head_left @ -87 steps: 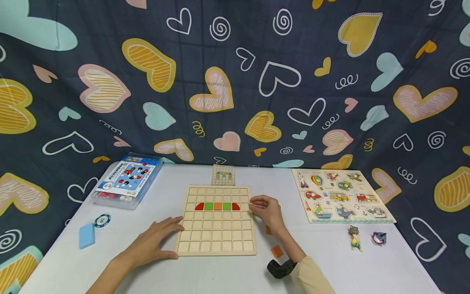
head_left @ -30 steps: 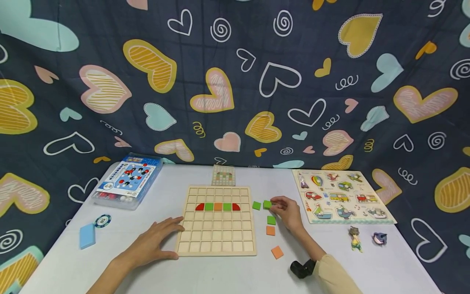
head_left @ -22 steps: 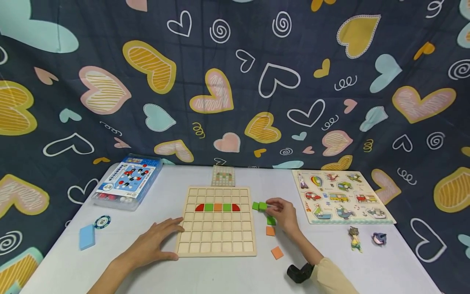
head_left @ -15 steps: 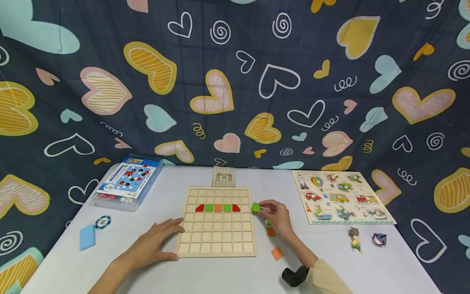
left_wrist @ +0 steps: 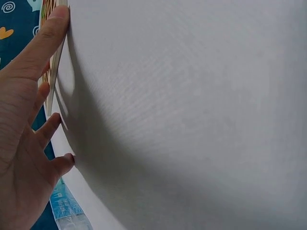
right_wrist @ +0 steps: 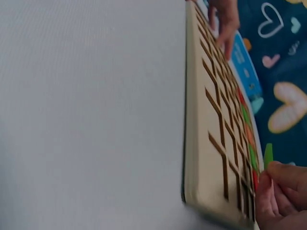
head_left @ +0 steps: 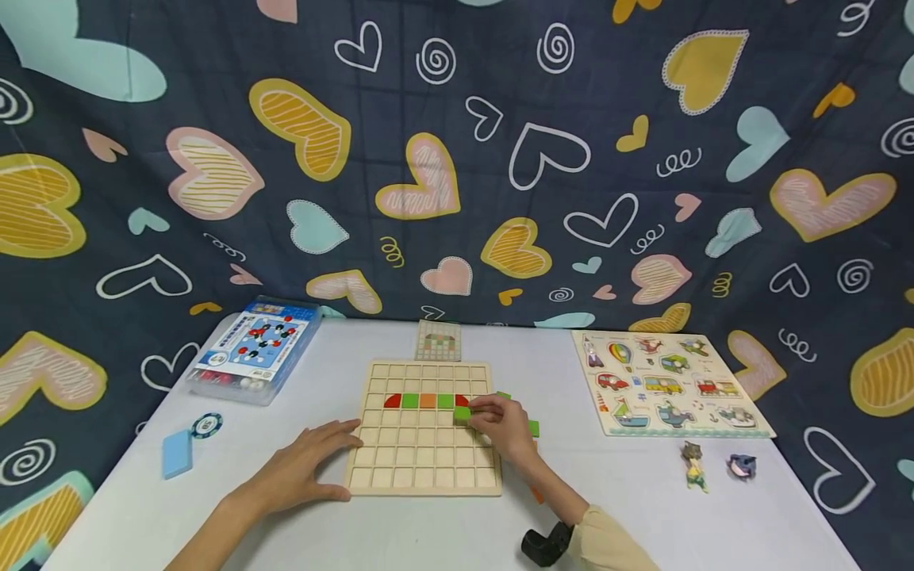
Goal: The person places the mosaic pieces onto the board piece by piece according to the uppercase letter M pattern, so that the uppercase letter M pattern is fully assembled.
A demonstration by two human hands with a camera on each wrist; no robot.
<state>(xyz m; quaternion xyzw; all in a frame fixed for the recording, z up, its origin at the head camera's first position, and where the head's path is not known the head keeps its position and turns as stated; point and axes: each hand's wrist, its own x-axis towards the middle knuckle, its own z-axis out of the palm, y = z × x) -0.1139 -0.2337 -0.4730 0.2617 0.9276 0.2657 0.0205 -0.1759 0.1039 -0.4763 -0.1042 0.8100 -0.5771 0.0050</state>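
A wooden grid board lies on the table. One row of it holds red rounded end tiles, green tiles and an orange tile. My right hand pinches a green square tile over the board, just below the red right-end tile; the right wrist view shows this green tile tilted between thumb and finger. My left hand rests along the board's left edge, fingers spread, with the thumb touching the board's side.
Partly hidden by the right arm are a green tile and orange tiles. A pattern card lies behind the board. A boxed set, blue block and chip are left; a picture puzzle and two figurines are right.
My right hand slid a green tile leftward beside the board, then took a green tile and carried it left over the grid. The left hand stays at the board's edge.
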